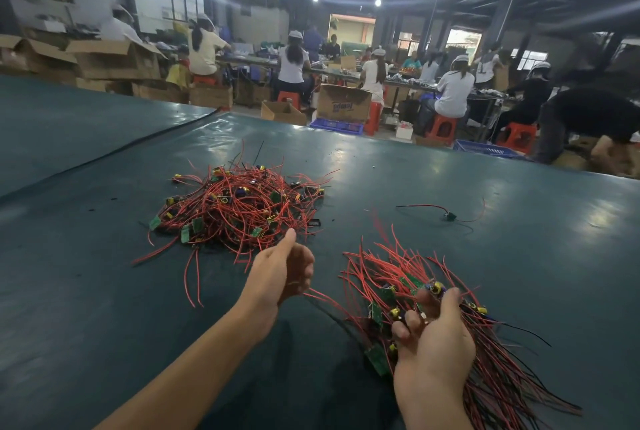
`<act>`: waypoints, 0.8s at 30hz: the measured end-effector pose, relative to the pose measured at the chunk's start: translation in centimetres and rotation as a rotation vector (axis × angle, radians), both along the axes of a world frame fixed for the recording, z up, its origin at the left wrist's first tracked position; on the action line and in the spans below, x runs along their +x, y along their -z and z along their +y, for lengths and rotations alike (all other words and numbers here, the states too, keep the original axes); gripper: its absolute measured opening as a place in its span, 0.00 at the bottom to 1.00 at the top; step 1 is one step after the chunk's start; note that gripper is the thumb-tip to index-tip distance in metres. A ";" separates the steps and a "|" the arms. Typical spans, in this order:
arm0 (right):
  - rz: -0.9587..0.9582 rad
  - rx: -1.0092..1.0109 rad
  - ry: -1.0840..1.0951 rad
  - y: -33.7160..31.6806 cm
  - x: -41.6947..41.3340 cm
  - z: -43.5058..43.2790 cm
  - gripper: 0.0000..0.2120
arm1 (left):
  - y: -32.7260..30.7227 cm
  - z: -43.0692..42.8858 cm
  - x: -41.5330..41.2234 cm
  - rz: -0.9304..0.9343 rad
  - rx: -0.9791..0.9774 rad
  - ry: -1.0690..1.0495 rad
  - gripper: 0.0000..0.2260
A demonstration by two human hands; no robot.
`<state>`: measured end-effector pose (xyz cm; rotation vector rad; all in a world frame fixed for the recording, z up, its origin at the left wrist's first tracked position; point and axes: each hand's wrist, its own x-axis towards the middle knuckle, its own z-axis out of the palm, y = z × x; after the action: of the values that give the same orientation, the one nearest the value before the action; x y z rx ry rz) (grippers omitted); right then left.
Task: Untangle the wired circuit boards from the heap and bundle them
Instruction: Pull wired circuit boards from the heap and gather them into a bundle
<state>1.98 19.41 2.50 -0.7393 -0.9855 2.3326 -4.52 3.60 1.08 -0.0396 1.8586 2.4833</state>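
inverted "tempo" print on box (343, 104) beyond heap (239, 208)

Dark green table cover (450, 180) lies under and all round the fingers (306, 268). A black cable (138, 145) crosses it well beyond them, to the left. Far past them, off the table's far edge: cardboard boxes (343, 104), blue crates (336, 125), red stools (445, 128), seated workers (453, 90) in white caps.

Text check: one mark found. Open cardboard box (344, 104) in the background carries a blue printed word on its front face, upside down. Reads roughly "tempo", but it is blurred and uncertain. Nothing else readable.
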 end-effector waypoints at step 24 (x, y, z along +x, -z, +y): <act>0.015 -0.098 -0.084 0.4 0.9 -2.6 0.08 | 4.8 -4.8 -3.3 0.349 -1.465 -0.197 0.23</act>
<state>2.90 16.79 2.14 -0.7303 -0.9175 2.4709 -7.84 -1.20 -3.68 0.1780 3.3962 0.6546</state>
